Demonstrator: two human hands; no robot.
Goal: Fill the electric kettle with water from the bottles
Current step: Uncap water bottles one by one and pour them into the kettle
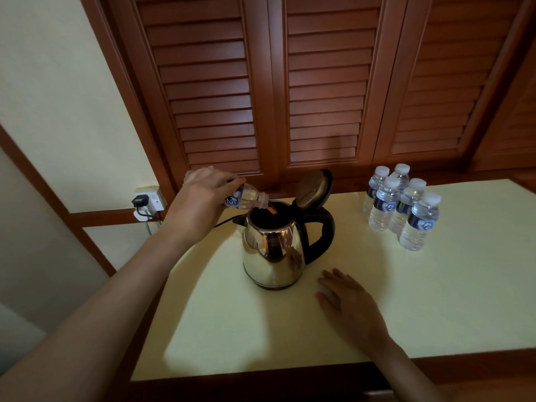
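The left hand (203, 195) grips a clear plastic bottle (246, 198), tilted neck-down over the mouth of a rounded, polished steel electric kettle (274, 250). Beside the kettle's base the right hand (345, 303) lies flat on the smooth cream surface (435, 300); five capped bottles (403, 207) stand right of its handle.

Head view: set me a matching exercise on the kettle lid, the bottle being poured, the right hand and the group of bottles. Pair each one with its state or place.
Column one:
1. kettle lid
2. bottle held by the left hand
3. right hand
4. group of five bottles

Column two:
A. palm down on the tabletop, near the kettle
B. upright and capped, far right of the tabletop
C. swung open, standing up
D. tilted, mouth over the kettle's opening

Pairs: 1-C, 2-D, 3-A, 4-B.
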